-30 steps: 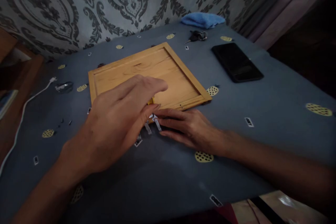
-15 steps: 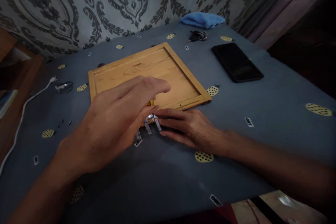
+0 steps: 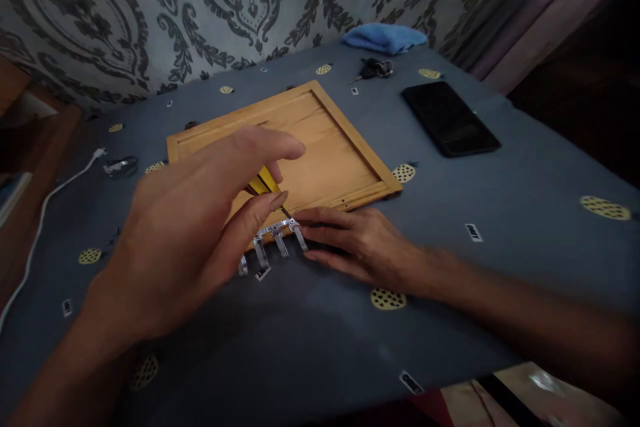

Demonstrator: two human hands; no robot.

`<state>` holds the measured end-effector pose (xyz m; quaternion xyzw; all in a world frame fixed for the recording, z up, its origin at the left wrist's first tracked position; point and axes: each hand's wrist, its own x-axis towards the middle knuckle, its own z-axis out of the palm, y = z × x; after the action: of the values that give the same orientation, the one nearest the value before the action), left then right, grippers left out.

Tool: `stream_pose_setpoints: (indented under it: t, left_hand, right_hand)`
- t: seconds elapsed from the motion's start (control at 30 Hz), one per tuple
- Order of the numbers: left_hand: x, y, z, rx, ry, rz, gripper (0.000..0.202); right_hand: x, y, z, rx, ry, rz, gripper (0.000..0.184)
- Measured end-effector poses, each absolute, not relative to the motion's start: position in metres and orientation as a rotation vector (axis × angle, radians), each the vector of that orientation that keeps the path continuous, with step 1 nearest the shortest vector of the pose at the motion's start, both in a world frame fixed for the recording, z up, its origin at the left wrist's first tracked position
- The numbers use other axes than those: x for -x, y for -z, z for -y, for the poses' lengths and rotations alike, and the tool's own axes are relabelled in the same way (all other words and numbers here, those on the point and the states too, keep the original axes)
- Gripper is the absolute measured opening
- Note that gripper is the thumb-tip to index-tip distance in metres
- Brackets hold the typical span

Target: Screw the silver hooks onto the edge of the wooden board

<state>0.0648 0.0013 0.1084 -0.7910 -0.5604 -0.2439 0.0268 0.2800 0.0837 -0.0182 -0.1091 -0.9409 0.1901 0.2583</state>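
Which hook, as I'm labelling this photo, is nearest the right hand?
The rightmost hook, beside the right hand; the other visible hooks sit farther left, toward the left hand.

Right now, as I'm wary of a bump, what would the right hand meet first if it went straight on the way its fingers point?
The right hand would likely meet the nearest silvery hook first; its fingers seem to touch it, though depth makes contact hard to confirm.

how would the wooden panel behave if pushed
The wooden panel would probably stay stiff, given its raised frame. Lying flat, it seems unlikely to roll or tip. The silvery hooks jutting past its near edge might catch the tablecloth.
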Motion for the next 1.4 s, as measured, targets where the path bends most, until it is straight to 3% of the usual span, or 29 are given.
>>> stream_pose_setpoints:
  t: [1.4]
  left_hand:
    - [-0.067, -0.098, -0.01, 2.612, 0.677, 1.601, 0.031]
  right_hand:
    - [-0.28, 0.018, -0.085, 0.292, -0.542, 2.56, 0.027]
